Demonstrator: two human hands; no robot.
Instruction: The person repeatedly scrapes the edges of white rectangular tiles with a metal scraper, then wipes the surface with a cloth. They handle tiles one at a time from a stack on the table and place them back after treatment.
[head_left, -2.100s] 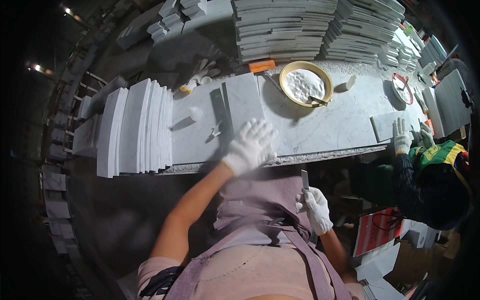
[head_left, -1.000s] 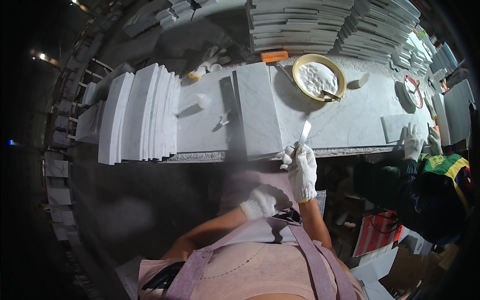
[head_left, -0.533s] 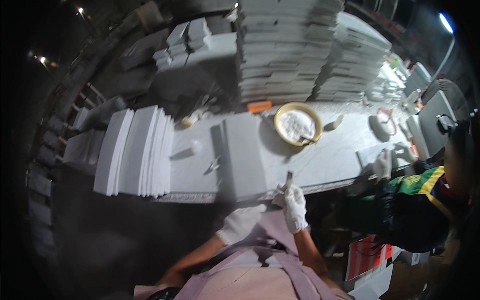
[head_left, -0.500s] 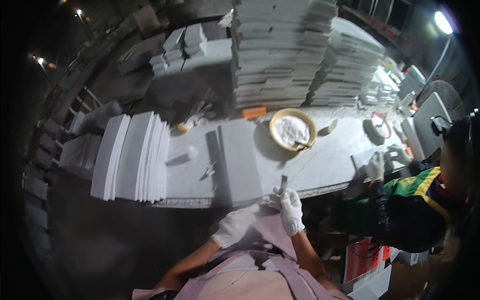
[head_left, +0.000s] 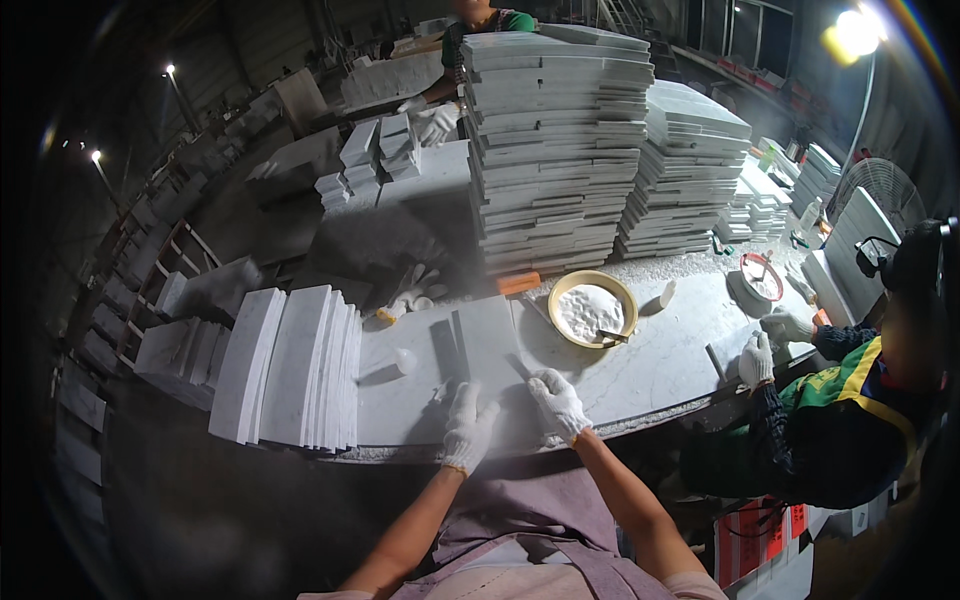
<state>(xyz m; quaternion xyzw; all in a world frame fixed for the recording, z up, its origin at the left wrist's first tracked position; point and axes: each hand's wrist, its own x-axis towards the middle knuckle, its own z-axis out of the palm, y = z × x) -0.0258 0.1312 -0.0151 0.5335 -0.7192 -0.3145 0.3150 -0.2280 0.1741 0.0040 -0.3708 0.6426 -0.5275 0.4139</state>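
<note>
A pale grey stone slab (head_left: 490, 345) lies in front of me at the bench's near edge. On its near left side rests my left hand (head_left: 468, 430), in a white knit glove, fingers extended and thumb apart. My right hand (head_left: 558, 407), gloved likewise, is closed on a flat scraper; its thin blade (head_left: 519, 366) points up and left over the slab. Most of the scraper is hidden by the fingers. Beyond that hand stands a yellow bowl (head_left: 553, 303) of white paste or powder (head_left: 585, 308), a dark-handled spatula (head_left: 612, 337) lying in it.
Upright white slabs (head_left: 285, 370) stand to the left, beside a small white cup (head_left: 404, 362). An orange block (head_left: 518, 283) lies before tall slab stacks (head_left: 555, 150). A co-worker (head_left: 830, 410) works at the right; another person (head_left: 455, 75) stands behind the stacks.
Both hands have moved forward from the bench edge onto the slab and spread apart. The scraper has tipped from upright to slanting left. My view has tilted up, revealing the person behind.
</note>
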